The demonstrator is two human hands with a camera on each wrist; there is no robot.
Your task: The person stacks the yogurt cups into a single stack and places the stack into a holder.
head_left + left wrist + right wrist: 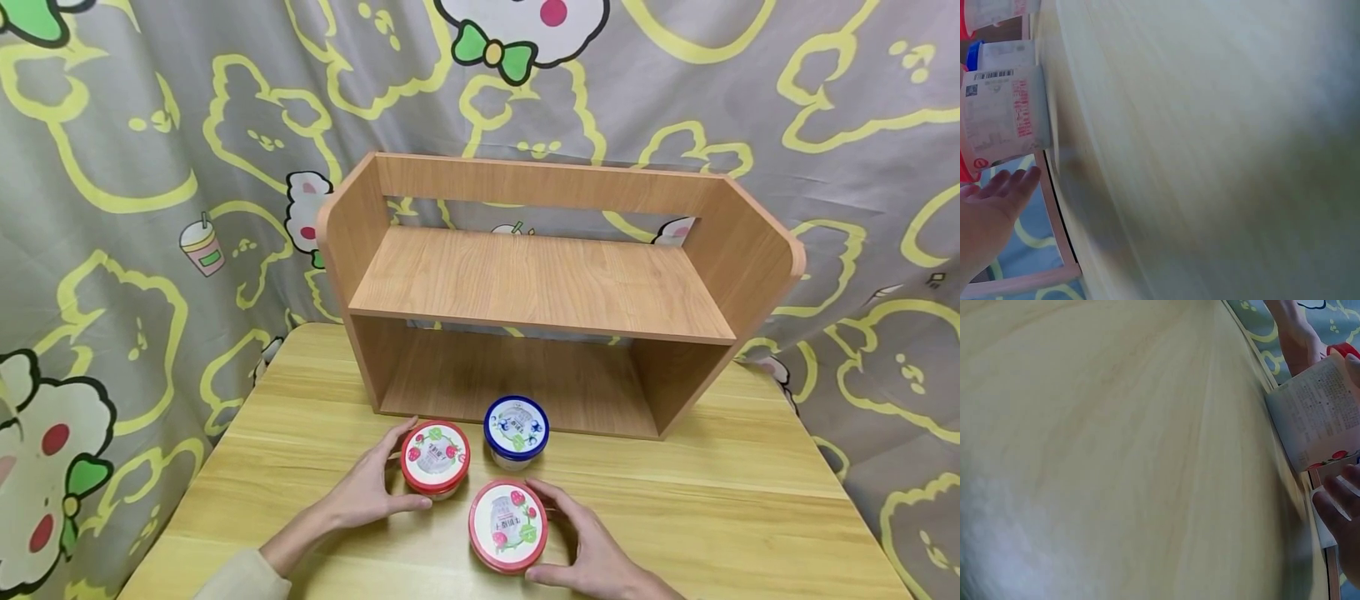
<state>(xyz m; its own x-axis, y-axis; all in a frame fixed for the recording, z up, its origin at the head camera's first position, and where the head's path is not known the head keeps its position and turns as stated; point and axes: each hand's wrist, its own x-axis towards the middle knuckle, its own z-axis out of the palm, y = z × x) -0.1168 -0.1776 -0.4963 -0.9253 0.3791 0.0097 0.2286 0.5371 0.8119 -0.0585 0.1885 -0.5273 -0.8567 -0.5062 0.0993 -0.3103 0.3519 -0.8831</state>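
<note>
Three lidded paper tubs stand on the wooden table. My left hand (367, 487) lies around the left side of a red-lidded tub (436, 455), thumb near and fingertips far, close to its rim. In the left wrist view, straight fingers (1017, 187) sit just below that tub (1004, 115). Nearer me, my right hand (585, 542) cups the right side of a pinkish-red-lidded tub (508, 527) with thumb and fingers spread. A narrow gap separates its fingers (1332, 509) from the tub (1316, 412) in the right wrist view. Behind both stands a blue-lidded tub (516, 427).
A two-tier wooden shelf (540, 279) stands at the back of the table (720, 517), its lower front edge just behind the blue-lidded tub. A grey patterned curtain (150, 275) hangs behind and beside the table.
</note>
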